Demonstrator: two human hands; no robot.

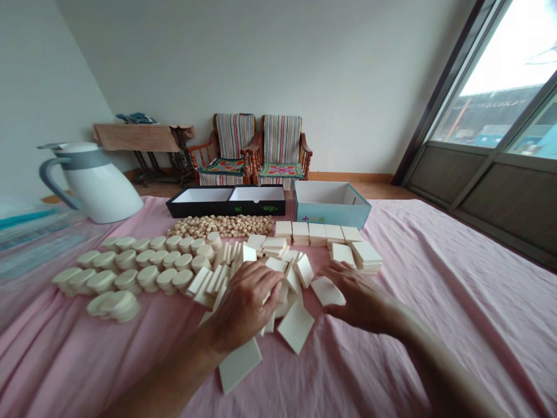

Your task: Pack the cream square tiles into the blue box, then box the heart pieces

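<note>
My left hand (250, 299) is over the jumbled pile of pale square tiles (297, 326), its fingers curled down and the thumb bent in. What lies under its palm is mostly hidden. To the right, my right hand (357, 293) reaches flat with fingers stretched out and thumb apart, around a loose square tile (326, 291). Its fingertips come close to a short stack of square tiles (366, 255). One more tile (240, 363) lies flat below my left wrist. A row of stacked square tiles (317, 233) stands behind the pile.
Rows of stacked round discs (126, 278) fill the left, with a heap of small wooden pieces (221, 225) behind. A black two-part box (200, 206) and a light blue box (333, 209) stand at the back. A white jug (102, 186) is at the far left on the pink cloth (470, 278).
</note>
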